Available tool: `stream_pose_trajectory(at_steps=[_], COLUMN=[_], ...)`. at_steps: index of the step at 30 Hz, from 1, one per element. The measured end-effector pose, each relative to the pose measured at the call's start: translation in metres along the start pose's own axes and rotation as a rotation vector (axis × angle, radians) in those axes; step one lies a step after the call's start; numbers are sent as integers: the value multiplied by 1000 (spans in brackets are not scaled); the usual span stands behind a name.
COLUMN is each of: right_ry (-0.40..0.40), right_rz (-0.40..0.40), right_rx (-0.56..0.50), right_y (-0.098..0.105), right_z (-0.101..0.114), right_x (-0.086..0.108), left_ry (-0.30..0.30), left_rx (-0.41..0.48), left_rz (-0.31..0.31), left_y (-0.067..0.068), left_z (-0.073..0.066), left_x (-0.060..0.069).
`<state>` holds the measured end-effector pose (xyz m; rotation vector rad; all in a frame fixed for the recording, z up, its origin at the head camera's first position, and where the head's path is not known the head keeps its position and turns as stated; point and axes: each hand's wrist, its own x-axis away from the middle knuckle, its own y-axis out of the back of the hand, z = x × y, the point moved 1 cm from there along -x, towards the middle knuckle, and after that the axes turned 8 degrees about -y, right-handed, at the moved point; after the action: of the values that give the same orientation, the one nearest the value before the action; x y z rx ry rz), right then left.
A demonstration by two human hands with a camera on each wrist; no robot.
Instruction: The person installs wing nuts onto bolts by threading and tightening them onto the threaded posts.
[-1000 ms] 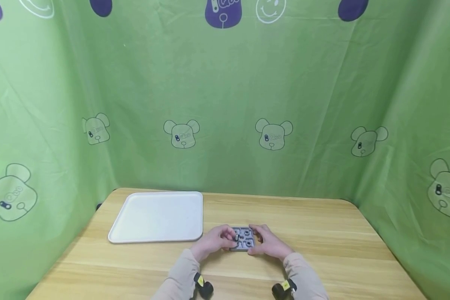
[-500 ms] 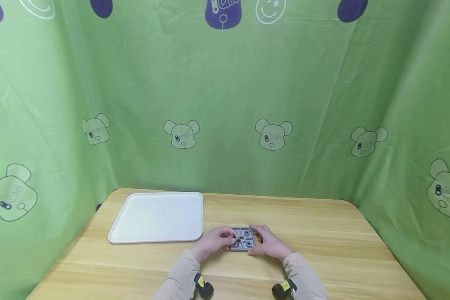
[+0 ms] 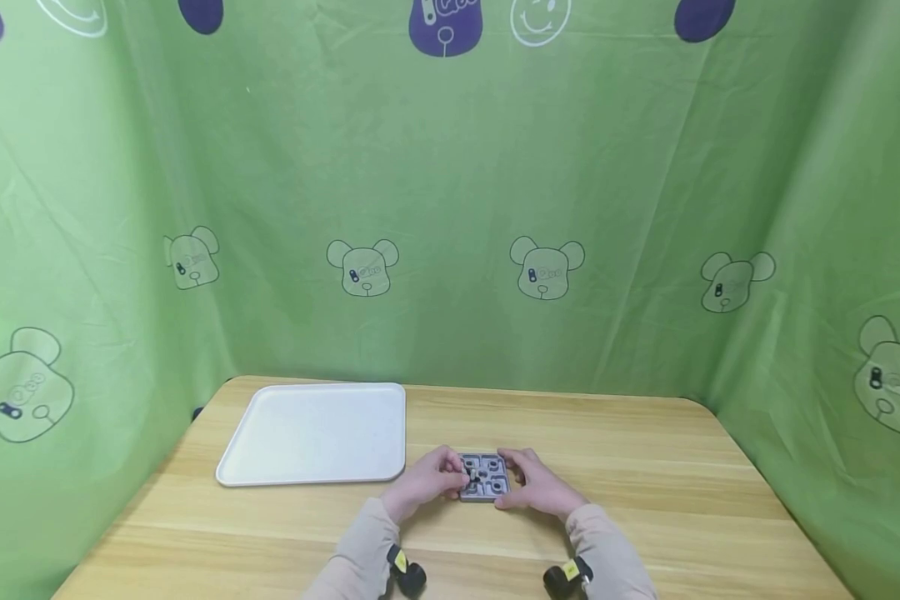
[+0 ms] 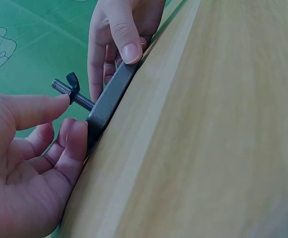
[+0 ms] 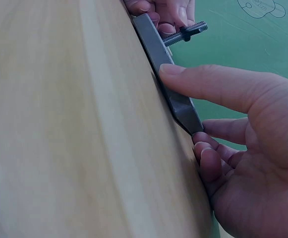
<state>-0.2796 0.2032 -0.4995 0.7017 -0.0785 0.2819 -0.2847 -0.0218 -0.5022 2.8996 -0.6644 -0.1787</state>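
Observation:
A square grey plate [image 3: 484,498] with moulded recesses lies flat on the table between both hands. From its left part rises a threaded bolt [image 4: 86,103], carrying a black wing nut [image 4: 73,87] partway up the thread. My left hand [image 3: 423,483] is at the wing nut, its thumb tip against one wing, other fingers curled low by the plate's left edge. Whether the index finger meets the nut is partly hidden. My right hand [image 3: 542,487] grips the plate's right side, the thumb on the near edge and fingers round the far corner.
A white rectangular tray [image 3: 311,433] lies at the back left of the wooden table [image 3: 630,467]. Green printed curtain [image 3: 450,167] encloses the back and both sides. Black wrist cameras [image 3: 411,579] are strapped over the sleeves.
My left thumb and fingers have shifted at the wing nut, drawing slightly back to the left, and more of the nut shows. The plate and right hand stay in place.

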Motion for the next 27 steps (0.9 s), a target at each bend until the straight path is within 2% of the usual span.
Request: stream_pose_trajectory(at_steps=[15,27], right_ry=[2,10], right_rz=[-3,-5], right_rx=[3,9], right_y=[0,0], right_z=[1,0], right_x=[0,1], left_ry=[-5,-7], left_rx=[-12,-43], left_rz=[36,33], left_y=[0,-1], left_z=[-2,-2], left_x=[-2,-2])
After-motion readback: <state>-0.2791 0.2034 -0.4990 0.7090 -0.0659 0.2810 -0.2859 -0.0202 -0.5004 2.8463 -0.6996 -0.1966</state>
